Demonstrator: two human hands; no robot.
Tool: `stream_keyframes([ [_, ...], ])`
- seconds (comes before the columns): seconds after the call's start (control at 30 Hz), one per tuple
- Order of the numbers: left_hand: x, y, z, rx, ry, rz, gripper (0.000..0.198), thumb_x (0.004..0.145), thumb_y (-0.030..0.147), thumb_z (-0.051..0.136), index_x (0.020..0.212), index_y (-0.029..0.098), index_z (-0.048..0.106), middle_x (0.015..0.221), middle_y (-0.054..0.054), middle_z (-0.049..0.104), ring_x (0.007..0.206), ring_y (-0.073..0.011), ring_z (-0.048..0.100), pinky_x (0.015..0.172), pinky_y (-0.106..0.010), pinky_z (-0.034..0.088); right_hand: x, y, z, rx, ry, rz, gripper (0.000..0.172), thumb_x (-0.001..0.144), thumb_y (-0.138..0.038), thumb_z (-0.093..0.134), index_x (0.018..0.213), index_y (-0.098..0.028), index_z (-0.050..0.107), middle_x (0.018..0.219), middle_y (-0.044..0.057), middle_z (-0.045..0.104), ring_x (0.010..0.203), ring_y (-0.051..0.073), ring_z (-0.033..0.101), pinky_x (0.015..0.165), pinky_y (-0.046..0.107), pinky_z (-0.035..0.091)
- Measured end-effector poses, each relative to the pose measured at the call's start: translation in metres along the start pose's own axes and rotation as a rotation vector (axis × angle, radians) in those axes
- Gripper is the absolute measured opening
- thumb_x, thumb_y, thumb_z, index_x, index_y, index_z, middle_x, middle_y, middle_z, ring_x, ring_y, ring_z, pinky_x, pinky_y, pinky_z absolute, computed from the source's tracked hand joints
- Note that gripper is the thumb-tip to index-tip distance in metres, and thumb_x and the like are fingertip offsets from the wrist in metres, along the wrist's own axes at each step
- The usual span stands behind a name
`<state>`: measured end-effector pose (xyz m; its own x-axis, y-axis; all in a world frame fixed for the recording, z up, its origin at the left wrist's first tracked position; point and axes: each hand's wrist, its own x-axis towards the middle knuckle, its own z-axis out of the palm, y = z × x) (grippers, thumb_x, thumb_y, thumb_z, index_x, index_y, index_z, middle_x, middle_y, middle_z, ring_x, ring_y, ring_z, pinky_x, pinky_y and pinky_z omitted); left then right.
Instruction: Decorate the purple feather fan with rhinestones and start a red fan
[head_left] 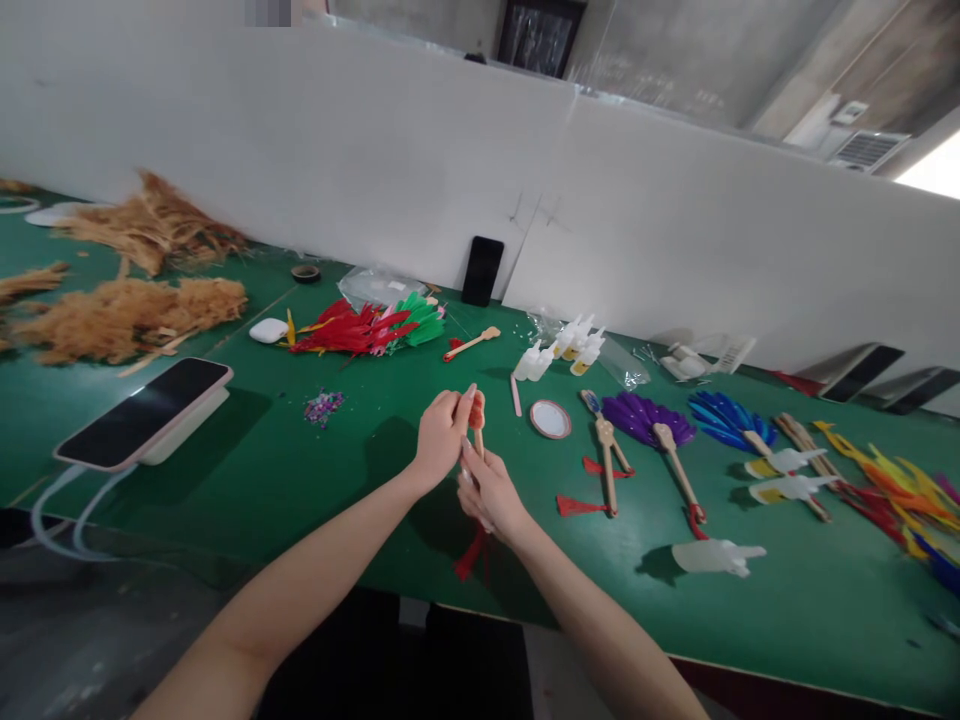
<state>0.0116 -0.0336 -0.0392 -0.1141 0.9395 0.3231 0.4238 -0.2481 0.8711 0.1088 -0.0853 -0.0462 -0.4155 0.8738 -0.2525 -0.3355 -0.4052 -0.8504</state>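
Note:
Over the front of the table, both of my hands close on one wooden fan handle [480, 440]. My left hand [439, 440] grips it near its rounded head, where an orange-red patch [477, 410] shows; whether this is feather or something else I cannot make out. My right hand [493, 490] wraps round the shaft lower down, hiding most of it. Below that hand hangs a red tassel [470, 556]. To the right lie other wooden fan handles [607, 470] with tassels, a purple feather fan [649, 418] and a blue feather fan [727, 422].
Glue bottles stand in a cluster [577, 345]; another bottle [712, 557] lies front right. Red feathers [352, 330], green feathers [420, 322], sequins [323, 407] and a round lid [550, 419] are around. A phone on a stand [146, 410] and brown fibre [135, 315] occupy the left.

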Motion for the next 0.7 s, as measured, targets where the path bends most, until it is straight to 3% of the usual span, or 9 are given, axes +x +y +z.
stream_keyframes([
  [0.4,0.005,-0.001,-0.006,0.000,0.089,0.231,0.044,0.094,0.032,0.045,0.055,0.019,0.029,0.056,0.004,0.031,0.052,-0.0098,0.033,0.052,-0.026,0.027,-0.006,-0.008,0.002,0.069,-0.009,0.014,0.050,0.072,-0.063,0.065,0.061,-0.022,0.039,0.027,-0.015,0.028,0.019,0.002,0.019,0.024,0.016,0.014],
  [0.7,0.019,-0.004,-0.026,0.041,-0.064,0.350,0.039,0.087,0.024,0.049,0.053,0.018,0.029,0.055,0.005,0.029,0.050,-0.0081,0.030,0.050,-0.025,0.025,-0.012,-0.027,-0.012,0.111,-0.125,0.109,0.044,0.073,-0.053,0.070,0.062,-0.020,0.043,0.028,-0.015,0.029,0.020,0.002,0.015,0.024,0.016,0.012],
])
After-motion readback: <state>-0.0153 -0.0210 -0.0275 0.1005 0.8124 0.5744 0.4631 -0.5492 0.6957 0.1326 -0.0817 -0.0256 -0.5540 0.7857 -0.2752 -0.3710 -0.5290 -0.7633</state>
